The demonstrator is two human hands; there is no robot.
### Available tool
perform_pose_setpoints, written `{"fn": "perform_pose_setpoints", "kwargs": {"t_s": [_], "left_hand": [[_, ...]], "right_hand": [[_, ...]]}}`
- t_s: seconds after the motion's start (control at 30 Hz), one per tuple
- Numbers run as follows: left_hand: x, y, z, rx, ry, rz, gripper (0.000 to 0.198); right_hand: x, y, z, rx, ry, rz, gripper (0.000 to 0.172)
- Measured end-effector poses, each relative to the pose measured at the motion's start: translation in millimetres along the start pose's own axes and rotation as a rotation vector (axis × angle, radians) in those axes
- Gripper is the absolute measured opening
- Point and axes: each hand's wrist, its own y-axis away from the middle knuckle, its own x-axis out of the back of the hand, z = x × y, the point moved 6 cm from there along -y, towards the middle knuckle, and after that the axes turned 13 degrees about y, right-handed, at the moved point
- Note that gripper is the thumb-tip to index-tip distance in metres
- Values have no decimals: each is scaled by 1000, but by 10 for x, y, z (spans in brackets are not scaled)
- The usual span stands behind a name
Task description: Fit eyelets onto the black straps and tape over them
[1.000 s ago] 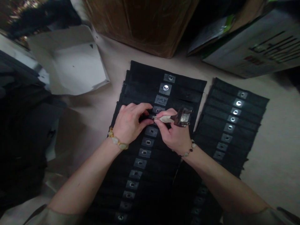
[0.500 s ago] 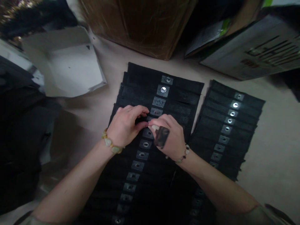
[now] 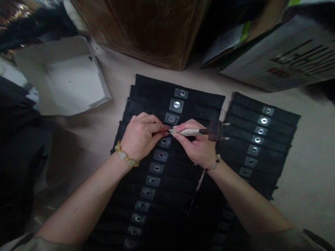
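Note:
Overlapping dark fabric pieces (image 3: 188,164) lie in a long row, each with a small translucent patch (image 3: 157,168) and most patches with a round metal disc. My left hand (image 3: 142,134) is closed in a pinch at one patch near the upper part of this row. What its fingertips hold is too small to make out. In my right hand (image 3: 197,146) is a tool with a white-wrapped shaft (image 3: 188,132) and a dark brown block bearing two metal prongs (image 3: 218,131). The shaft's tip meets my left fingertips; the prongs point right.
A second row of dark pieces (image 3: 261,146) lies on the right. An open white box (image 3: 75,83) stands at upper left, a brown carton (image 3: 146,31) at the back, and a printed carton (image 3: 277,55) at back right. Dark material (image 3: 18,157) hangs at left.
The tool in my right hand has swung round: its brown block was over the back of my hand and now sticks out to the right, prongs showing. My left fingers have closed together.

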Motion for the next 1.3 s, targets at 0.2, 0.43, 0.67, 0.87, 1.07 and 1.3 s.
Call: {"fn": "perform_pose_setpoints", "kwargs": {"t_s": [0.2,0.43,0.67,0.87,1.07,1.3], "left_hand": [[9,-7,2,62,20,0,16],[66,-20,-29,169,76,-13,35],[79,-25,-38,166,92,-58,33],[131,-65,46,160,114,-93,24],[97,-283,119,86,34,-6,20],[-20,-350,-6,-3,41,8,16]], "right_hand": [[-64,-75,-157,24,205,-85,5],[-85,-165,-330,51,397,-209,11],[-177,-221,-539,84,661,-365,14],[-165,-77,-395,40,460,-214,11],[150,-46,44,-164,-31,150,7],[139,-259,160,-31,20,35,6]]}}
